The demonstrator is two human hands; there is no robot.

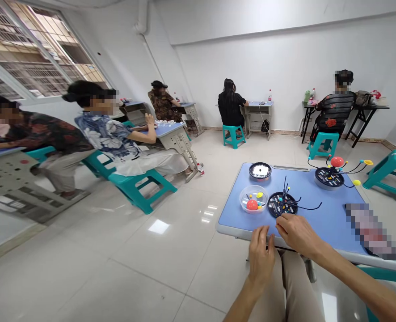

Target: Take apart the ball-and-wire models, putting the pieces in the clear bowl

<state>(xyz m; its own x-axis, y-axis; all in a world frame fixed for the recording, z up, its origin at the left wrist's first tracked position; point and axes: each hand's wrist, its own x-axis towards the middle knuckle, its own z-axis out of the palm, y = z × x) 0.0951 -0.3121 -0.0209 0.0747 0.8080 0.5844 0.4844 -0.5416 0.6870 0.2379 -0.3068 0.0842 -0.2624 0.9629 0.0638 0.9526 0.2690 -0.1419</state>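
My right hand [297,230] is at the near rim of a black round base [283,205] with several thin curved black arms rising from it. Its fingers are bent and pressed together; anything between them is too small or hidden to make out. Just left of it, my left hand [262,252] hovers at the table's front edge, thumb and loosely bent fingers apart, holding nothing that I can see. A clear round dish [253,199] beside the base contains a red ball [252,205] and small yellow and blue pieces.
On the blue table [305,232] are a black round part with a white centre [260,171], an assembled planet model [330,177] with arms overhanging the right side, and a blurred phone-like object [372,230]. Green stools [390,174] and several seated people surround the table at a distance.
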